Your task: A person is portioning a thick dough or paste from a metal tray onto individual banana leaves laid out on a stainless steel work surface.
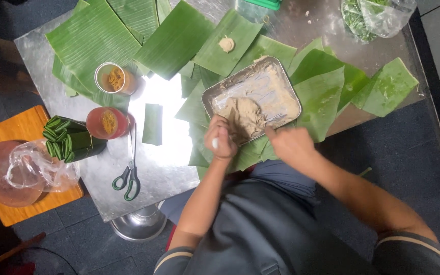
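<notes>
Scooping: left hand (222, 140) fisted on pale-handled utensil, right hand (290, 145) steadying dented steel tray (281, 76) w/ beige paste lump (245, 116) just above, frame center.

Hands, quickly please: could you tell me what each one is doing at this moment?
Left hand: closed around a white-handled utensil, in the dough.
Right hand: holds nothing visible, fingers at the metal tray edge.

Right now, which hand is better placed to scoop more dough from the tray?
Left. The left hand already grips a white utensil right at the dough in the metal tray. The right hand holds no tool and sits by the tray's near rim.
</notes>
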